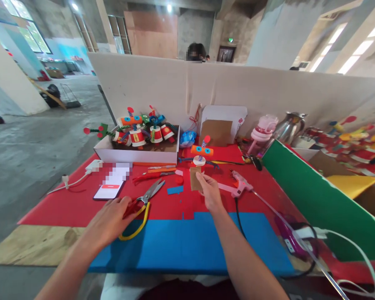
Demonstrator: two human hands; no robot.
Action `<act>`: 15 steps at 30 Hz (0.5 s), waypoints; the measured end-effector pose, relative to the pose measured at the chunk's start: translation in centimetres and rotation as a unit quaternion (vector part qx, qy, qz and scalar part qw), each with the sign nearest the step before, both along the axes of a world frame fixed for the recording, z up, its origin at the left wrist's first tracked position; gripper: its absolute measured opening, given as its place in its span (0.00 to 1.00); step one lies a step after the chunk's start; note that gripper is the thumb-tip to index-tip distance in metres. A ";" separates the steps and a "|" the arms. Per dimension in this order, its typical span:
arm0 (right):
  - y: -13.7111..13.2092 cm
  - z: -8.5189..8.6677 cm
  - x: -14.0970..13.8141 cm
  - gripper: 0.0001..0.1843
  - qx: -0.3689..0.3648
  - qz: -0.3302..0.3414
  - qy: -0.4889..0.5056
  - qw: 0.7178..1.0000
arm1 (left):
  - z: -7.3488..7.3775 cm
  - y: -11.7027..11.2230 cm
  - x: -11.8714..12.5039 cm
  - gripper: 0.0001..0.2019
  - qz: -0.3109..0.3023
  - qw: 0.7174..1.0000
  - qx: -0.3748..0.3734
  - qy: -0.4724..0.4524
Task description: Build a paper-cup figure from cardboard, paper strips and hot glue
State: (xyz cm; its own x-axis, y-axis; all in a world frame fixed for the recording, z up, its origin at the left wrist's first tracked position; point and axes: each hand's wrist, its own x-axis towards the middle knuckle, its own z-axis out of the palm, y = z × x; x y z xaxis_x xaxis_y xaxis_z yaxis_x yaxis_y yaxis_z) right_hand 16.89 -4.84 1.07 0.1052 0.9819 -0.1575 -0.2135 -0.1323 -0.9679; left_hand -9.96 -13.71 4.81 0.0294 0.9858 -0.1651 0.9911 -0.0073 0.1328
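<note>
Red sheeting is covering the surface beyond the hands. A phone is lying just past the left hand, which is curving over the handles of the scissors; I cannot tell whether it is gripping them. Farther beyond it, a white box is holding cup figures. Between the hands, a blue strip is lying flat. The right hand is pinching a brown cardboard piece, in front of another cup figure. A pink glue gun is lying just right of that hand. For good handling, the pinch should be gripping only the piece's edge, without bending it, and the left fingers should be avoiding the parted blades.
</note>
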 end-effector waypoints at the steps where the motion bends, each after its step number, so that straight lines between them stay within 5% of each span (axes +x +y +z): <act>1: -0.1 -0.2 -0.3 0.21 0.009 -0.008 0.000 1.000 | -0.5 -0.4 0.0 0.13 0.000 1.000 -0.009 0.008; 7: -0.4 -1.1 -1.2 0.20 0.082 0.026 -0.024 0.996 | -1.0 -0.3 1.9 0.21 0.050 0.996 -0.042 0.056; 11: -0.6 -0.9 -1.3 0.19 0.078 0.008 -0.006 0.997 | -0.7 -0.7 0.2 0.27 0.067 0.997 -0.035 -0.033; 15: -0.7 -0.5 -1.4 0.19 0.092 -0.027 0.009 0.995 | -0.4 -2.3 -1.9 0.27 0.089 0.982 0.064 -0.156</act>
